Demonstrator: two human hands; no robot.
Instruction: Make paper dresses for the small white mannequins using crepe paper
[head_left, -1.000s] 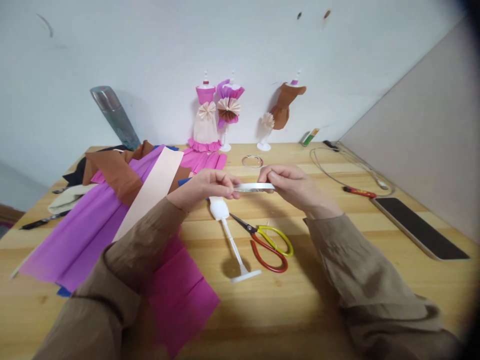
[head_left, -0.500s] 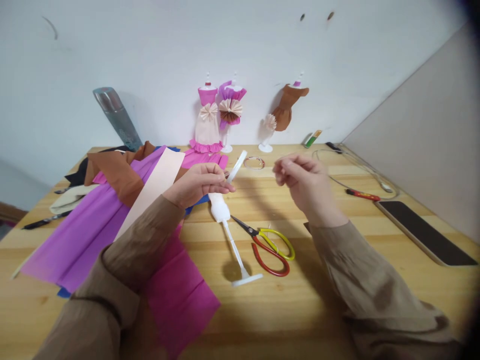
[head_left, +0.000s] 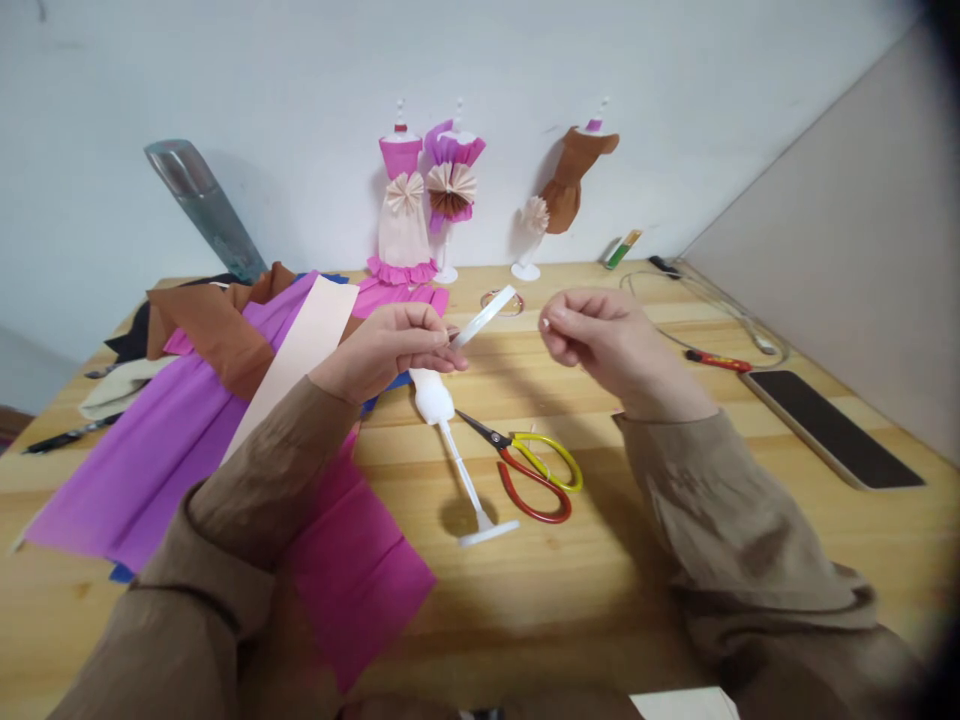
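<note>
My left hand (head_left: pixel 397 348) pinches the end of a narrow, glossy white strip (head_left: pixel 486 315), which slants up to the right from the fingertips. To its right and apart from it, my right hand (head_left: pixel 600 345) is closed in a pinch, with a tiny white bit just visible at the fingertips; I cannot make out what it is. Below my left hand a bare white miniature mannequin (head_left: pixel 463 465) lies on its side on the table. Scissors (head_left: pixel 517 452) with one yellow and one red handle lie beside it. Magenta crepe paper (head_left: pixel 360 580) spreads under my left forearm.
At the left, purple (head_left: pixel 172 440) and brown paper (head_left: pixel 225 335) are heaped near a leaning spray can (head_left: pixel 210 215). Dressed miniature mannequins (head_left: pixel 405 205) stand along the wall. A phone (head_left: pixel 832 425), a red-handled tool (head_left: pixel 718 360) and a cable (head_left: pixel 735 310) lie at the right.
The view has tilted slightly, so the table things sit higher in the picture. The white strip now leans further right, and my right hand has come a little closer to my left.
</note>
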